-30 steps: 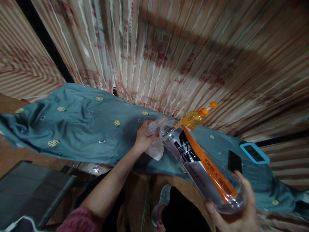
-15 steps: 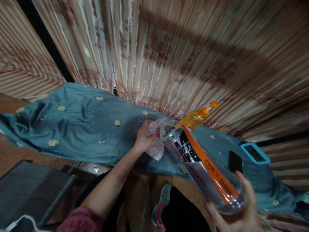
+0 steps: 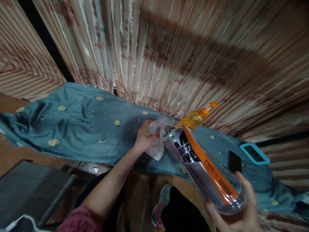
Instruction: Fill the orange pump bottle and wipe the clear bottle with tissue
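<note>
My left hand [image 3: 144,137] is closed round a small clear plastic container [image 3: 154,126], whose exact kind I cannot make out. Tilted across the front is a large clear plastic bottle [image 3: 200,167] with a silver and orange label. My right hand [image 3: 238,206] grips it round its base, and its neck end points toward the left hand. A clear curved rim [image 3: 174,122] shows at that end; how the two pieces meet is unclear. Below the left hand is a white scalloped tissue [image 3: 155,151]. Just behind the bottle's neck is an amber pump bottle [image 3: 193,119] with an orange top.
A blue-green patterned cloth [image 3: 84,129] covers the long surface. On its right lie a dark phone [image 3: 234,162] and a blue-framed display [image 3: 255,153]. Pleated curtain [image 3: 156,58] rises behind. A dark stool-like surface [image 3: 31,190] with a white cable [image 3: 26,217] stands lower left.
</note>
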The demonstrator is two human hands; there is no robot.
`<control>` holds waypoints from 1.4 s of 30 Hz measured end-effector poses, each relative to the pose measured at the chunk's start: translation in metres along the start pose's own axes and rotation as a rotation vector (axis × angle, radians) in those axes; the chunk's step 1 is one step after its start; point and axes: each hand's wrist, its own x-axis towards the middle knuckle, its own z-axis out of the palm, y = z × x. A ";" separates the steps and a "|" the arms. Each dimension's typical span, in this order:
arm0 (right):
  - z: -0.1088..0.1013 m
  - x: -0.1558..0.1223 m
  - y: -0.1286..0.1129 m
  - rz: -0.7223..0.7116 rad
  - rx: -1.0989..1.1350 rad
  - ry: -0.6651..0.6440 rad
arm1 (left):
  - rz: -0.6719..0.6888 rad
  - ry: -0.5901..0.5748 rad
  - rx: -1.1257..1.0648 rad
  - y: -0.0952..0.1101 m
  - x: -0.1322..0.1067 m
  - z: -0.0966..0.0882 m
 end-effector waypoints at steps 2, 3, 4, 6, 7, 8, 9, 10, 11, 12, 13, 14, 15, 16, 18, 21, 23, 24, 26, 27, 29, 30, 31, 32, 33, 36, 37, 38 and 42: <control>0.000 0.000 -0.001 -0.012 0.000 -0.005 | -0.003 -0.002 -0.002 0.001 0.000 0.000; 0.000 0.000 -0.001 -0.016 0.000 -0.001 | -0.005 0.001 0.003 0.001 0.000 0.000; 0.000 0.000 -0.002 -0.011 0.001 0.004 | -0.007 0.003 0.010 0.002 0.000 0.000; 0.001 0.000 -0.002 0.008 0.005 0.010 | -0.012 0.005 0.022 0.003 -0.001 -0.001; 0.001 0.000 -0.003 0.024 0.008 0.011 | -0.013 0.003 0.024 0.003 -0.001 -0.001; 0.002 -0.001 -0.003 0.041 0.010 0.009 | -0.012 -0.002 0.025 0.004 -0.001 -0.001; 0.002 -0.002 -0.003 0.060 0.010 0.004 | -0.010 -0.007 0.026 0.004 -0.001 -0.001; 0.002 -0.002 -0.004 0.077 0.010 0.001 | -0.008 -0.009 0.028 0.005 -0.001 -0.002; 0.002 -0.003 -0.004 0.090 0.008 0.003 | -0.007 -0.009 0.031 0.005 -0.001 -0.002; 0.003 -0.004 -0.004 0.101 0.005 0.006 | -0.008 -0.007 0.034 0.005 -0.001 -0.002; 0.003 -0.004 -0.004 0.106 -0.001 0.008 | -0.008 -0.003 0.038 0.004 -0.001 -0.002; 0.003 -0.005 -0.003 0.107 -0.006 0.009 | -0.010 0.001 0.041 0.004 -0.001 -0.002; 0.003 -0.005 -0.003 0.104 -0.010 0.011 | -0.010 0.003 0.043 0.003 -0.001 -0.002; 0.002 -0.005 -0.002 0.099 -0.012 0.010 | -0.009 0.002 0.043 0.003 -0.001 -0.002; 0.001 -0.005 0.001 0.082 -0.009 0.011 | -0.005 -0.006 0.043 0.002 -0.001 -0.002; -0.001 -0.005 0.005 0.051 0.024 0.011 | -0.004 -0.017 0.048 0.002 -0.001 -0.002; -0.002 -0.005 0.007 0.046 0.042 0.011 | -0.004 -0.018 0.053 0.004 -0.001 -0.002; -0.002 -0.005 0.007 0.049 0.045 0.012 | -0.001 -0.017 0.056 0.004 -0.002 -0.002; -0.002 -0.004 0.007 0.050 0.044 0.008 | 0.008 -0.019 0.062 0.006 -0.002 -0.003; -0.002 -0.004 0.006 0.043 0.044 0.004 | 0.012 -0.018 0.063 0.006 -0.002 -0.003; 0.000 -0.003 0.005 0.039 0.052 0.005 | 0.017 -0.018 0.063 0.007 -0.002 -0.003; 0.000 -0.003 0.005 0.036 0.056 0.007 | 0.018 -0.018 0.063 0.007 -0.001 -0.003; 0.001 -0.003 0.004 0.034 0.061 0.013 | 0.019 -0.019 0.062 0.007 -0.001 -0.004; 0.001 -0.003 0.004 0.038 0.068 0.023 | 0.018 -0.023 0.061 0.007 -0.001 -0.004; 0.001 -0.003 0.003 0.049 0.074 0.028 | 0.017 -0.025 0.061 0.007 -0.001 -0.004; 0.002 -0.004 0.002 0.059 0.078 0.025 | 0.011 -0.025 0.066 0.006 -0.001 -0.004; 0.002 -0.003 0.001 0.053 0.074 0.024 | 0.011 -0.021 0.069 0.006 -0.001 -0.004; 0.002 -0.003 0.001 0.039 0.068 0.027 | 0.012 -0.019 0.072 0.005 -0.001 -0.004; 0.003 0.000 -0.001 -0.008 0.056 0.040 | 0.016 -0.021 0.073 0.003 0.000 -0.003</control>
